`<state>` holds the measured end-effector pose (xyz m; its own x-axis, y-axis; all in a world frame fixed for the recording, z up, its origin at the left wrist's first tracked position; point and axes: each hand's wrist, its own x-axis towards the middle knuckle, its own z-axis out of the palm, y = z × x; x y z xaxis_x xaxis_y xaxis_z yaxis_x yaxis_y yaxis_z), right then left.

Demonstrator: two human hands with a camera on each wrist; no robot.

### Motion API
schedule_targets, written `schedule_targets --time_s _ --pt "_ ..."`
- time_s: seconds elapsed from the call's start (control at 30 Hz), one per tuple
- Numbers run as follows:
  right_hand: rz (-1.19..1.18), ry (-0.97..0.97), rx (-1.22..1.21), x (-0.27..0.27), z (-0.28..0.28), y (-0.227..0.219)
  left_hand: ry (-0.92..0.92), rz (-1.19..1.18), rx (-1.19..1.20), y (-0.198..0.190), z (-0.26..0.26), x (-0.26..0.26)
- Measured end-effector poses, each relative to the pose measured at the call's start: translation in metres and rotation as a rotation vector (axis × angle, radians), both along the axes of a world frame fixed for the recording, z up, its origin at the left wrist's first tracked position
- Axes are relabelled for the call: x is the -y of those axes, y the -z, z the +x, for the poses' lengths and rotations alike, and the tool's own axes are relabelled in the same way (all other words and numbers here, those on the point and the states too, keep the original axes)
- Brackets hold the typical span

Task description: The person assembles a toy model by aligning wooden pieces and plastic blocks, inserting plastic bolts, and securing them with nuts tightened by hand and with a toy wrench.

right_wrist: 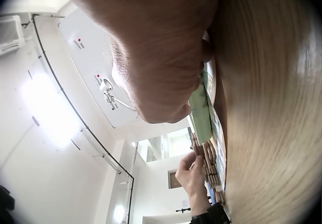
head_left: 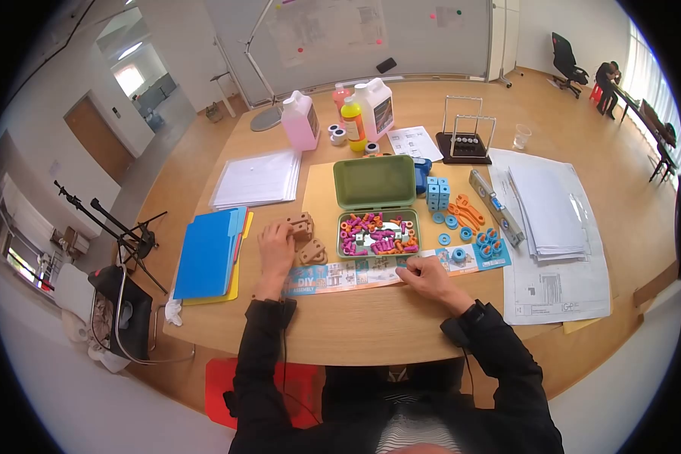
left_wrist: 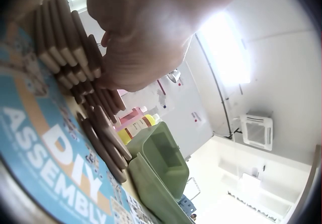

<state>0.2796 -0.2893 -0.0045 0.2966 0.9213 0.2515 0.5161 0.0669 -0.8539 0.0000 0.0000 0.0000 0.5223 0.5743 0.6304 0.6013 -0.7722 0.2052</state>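
My left hand is at the stacked brown slotted pieces, left of the green box. Its thumb and fingers pinch one of the flat brown pieces at the edge of the stack. More brown pieces lie in rows beside the printed DIY assembly sheet. My right hand rests at the sheet's front edge, its fingers loosely curled around nothing. The open green box, between and beyond the hands, holds many purple and orange small parts.
Blue cubes, orange tools and blue rings lie right of the box. Blue folders lie at left, papers at right. Bottles and a Newton's cradle stand at the back.
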Motion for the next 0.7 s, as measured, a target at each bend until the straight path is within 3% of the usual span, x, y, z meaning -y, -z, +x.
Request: schedule_targets --time_s 0.53,0.63,0.7 --pt "-0.007 -0.009 0.017 0.002 -0.001 -0.004 -0.003 -0.02 -0.008 -0.004 0.0 0.005" --pt "-0.006 -0.006 0.019 0.002 -0.001 -0.003 0.021 -0.001 0.032 -0.01 0.001 0.018" --pt "-0.01 -0.003 0.019 0.002 -0.001 -0.003 0.137 -0.103 0.068 -0.014 0.0 0.031"
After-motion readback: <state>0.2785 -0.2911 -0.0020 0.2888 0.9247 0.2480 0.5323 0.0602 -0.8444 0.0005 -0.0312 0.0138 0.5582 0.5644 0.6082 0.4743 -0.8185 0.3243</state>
